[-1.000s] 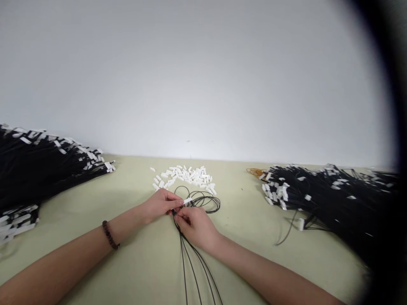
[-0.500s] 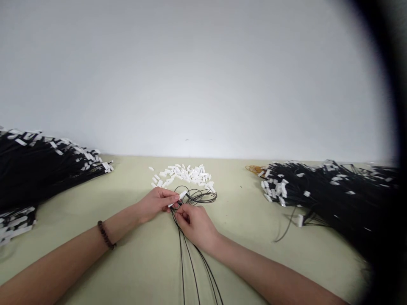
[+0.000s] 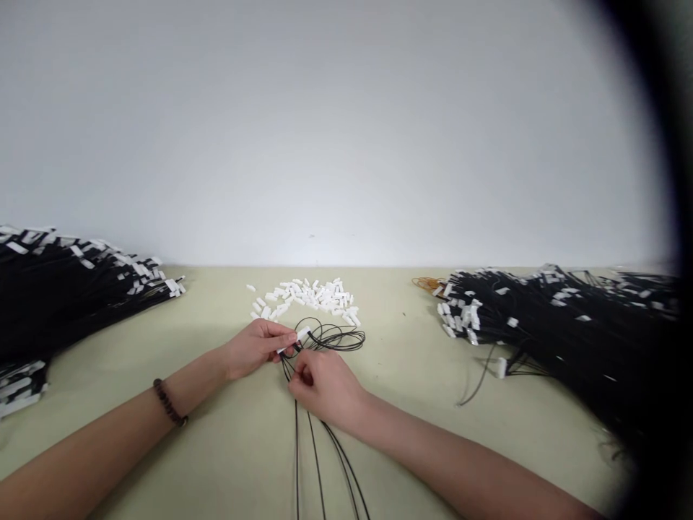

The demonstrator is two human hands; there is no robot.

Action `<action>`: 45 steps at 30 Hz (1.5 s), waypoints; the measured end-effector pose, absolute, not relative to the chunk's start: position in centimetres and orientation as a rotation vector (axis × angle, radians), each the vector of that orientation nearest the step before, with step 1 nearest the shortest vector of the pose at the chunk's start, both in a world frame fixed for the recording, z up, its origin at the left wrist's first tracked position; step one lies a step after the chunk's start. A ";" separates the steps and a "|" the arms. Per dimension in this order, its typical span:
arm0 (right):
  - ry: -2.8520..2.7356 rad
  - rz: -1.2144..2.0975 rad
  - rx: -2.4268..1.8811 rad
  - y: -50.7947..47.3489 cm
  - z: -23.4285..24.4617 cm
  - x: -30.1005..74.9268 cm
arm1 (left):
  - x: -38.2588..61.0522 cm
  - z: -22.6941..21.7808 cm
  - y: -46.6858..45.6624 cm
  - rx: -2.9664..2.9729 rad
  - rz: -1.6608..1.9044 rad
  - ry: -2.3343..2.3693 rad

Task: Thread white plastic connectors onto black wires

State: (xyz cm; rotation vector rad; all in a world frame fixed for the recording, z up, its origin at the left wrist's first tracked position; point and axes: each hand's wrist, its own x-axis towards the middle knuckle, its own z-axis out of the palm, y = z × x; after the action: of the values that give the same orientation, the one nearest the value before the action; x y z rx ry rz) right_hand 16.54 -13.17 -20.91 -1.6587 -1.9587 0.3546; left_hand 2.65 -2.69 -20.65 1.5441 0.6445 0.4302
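Observation:
Between the thumb and fingers of my left hand [image 3: 263,348] is a long white connector housing [image 3: 303,334], held tilted above the table. Black wires [image 3: 337,339] run from it, looping to the right and also trailing down toward the table's near edge. My right hand [image 3: 323,384] is just below and to the right of the housing, fingers curled in a pinch over the wires. What its fingertips grip is hidden behind the hand. Small white connector pieces [image 3: 319,295] lie in a loose heap just beyond my hands.
A big bundle of black wires with white ends [image 3: 70,289] lies at the left. Another black wire bundle [image 3: 541,310] covers the right side, with a stray white connector [image 3: 502,367] at its near edge. Orange wire [image 3: 426,284] shows behind it. A pale wall [image 3: 346,144] bounds the green table [image 3: 216,448].
My right hand has drawn slightly down and left, away from the housing. My left hand still holds the housing. The whole view has shifted a little.

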 end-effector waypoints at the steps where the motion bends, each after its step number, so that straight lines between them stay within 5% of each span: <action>1: -1.996 0.393 -1.652 -13.4 -20.3 16.8 | 2.7 -20.7 -2.7 1.541 0.433 0.666; 11: -1.795 1.367 -1.049 -16.2 -9.7 22.3 | 2.9 -20.6 -2.3 1.334 0.477 0.733; 22: -1.334 0.586 -0.867 -14.9 -8.9 26.2 | 3.0 -20.4 -2.3 1.288 0.476 0.742; 30: -1.824 0.256 -1.286 -12.6 -17.8 20.5 | 3.3 -21.1 -2.5 1.276 0.584 0.775; 35: -1.852 0.225 -1.402 -12.7 -21.9 19.0 | 3.3 -21.3 -2.4 1.259 0.608 0.760; 45: -1.728 0.245 -1.445 -12.5 -22.6 19.3 | 3.3 -21.6 -2.4 1.267 0.647 0.766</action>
State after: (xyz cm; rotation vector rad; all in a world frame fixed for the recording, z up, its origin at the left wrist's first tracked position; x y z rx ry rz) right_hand 19.26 -12.52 -22.56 -1.4453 -1.7280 0.2450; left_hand 3.29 -2.35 -21.57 1.2673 0.7662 0.6473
